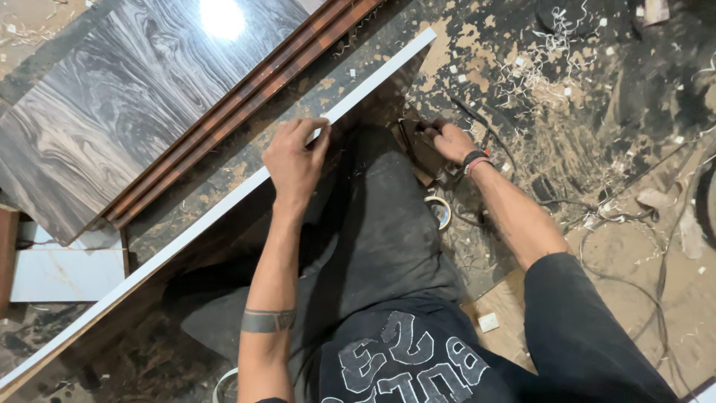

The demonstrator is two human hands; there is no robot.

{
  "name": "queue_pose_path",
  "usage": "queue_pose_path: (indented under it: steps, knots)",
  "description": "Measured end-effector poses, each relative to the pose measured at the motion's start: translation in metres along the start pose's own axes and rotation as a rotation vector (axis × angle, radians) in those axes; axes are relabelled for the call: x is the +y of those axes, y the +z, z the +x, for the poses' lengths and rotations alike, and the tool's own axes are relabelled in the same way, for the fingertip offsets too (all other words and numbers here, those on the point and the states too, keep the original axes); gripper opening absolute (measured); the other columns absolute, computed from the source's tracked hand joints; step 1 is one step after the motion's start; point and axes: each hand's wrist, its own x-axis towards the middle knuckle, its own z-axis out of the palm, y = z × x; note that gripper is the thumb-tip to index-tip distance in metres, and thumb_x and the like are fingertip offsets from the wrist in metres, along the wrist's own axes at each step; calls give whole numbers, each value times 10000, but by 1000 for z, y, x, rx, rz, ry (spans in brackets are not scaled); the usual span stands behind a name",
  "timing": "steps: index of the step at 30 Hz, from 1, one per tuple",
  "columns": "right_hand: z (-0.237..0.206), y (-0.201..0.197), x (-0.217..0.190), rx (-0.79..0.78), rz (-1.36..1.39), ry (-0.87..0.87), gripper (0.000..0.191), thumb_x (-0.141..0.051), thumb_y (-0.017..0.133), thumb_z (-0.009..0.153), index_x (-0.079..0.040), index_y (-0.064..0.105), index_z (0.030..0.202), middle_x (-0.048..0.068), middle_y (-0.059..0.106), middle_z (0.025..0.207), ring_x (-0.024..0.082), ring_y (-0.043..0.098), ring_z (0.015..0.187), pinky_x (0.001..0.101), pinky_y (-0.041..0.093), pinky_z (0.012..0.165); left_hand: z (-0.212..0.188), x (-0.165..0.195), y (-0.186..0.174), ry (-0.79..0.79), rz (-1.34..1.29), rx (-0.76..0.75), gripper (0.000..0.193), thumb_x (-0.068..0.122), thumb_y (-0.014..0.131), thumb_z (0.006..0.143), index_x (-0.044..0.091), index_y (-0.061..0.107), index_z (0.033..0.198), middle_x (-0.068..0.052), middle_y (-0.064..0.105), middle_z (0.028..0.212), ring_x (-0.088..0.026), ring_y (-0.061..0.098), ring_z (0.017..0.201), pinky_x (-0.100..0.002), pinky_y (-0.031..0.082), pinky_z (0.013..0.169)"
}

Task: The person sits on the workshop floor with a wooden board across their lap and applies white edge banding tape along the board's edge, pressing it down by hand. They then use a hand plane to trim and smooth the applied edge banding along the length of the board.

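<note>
Running diagonally from lower left to upper centre of the frame: long board (224,216), white edge banding up. Left hand (294,160) pinching that edge mid-frame, fingers curled over it. Right hand (453,140) closing around a dark power tool (421,149) right of centre (grip partly hidden). Cable (634,280) trailing through shavings (537,67) at right — possibly snagging, jerking the tool — and the board slipping under a one-handed hold.

Glossy marbled laminate panel (127,89), white-edged board (224,201)
</note>
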Motion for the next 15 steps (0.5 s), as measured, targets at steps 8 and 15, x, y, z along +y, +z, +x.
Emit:
queue_pose_path:
  steps: [8, 15]
  knots:
    - [5, -77, 17, 383, 339, 42, 375, -408, 566, 1048, -66, 694, 960, 54, 646, 752, 211, 616, 686, 374, 468, 629, -5, -4, 4, -8, -44, 30, 80, 236, 774, 901, 170, 751, 941, -11, 683, 898, -248, 654, 877, -396, 518, 720]
    - [41, -181, -29, 498, 260, -420, 324, -257, 565, 1115, 14, 669, 971, 61, 644, 804, 195, 653, 742, 394, 525, 717, -4, -3, 0, -21, -29, 9, 71, 232, 771, 910, 168, 750, 933, -16, 667, 872, -242, 650, 854, -385, 505, 678]
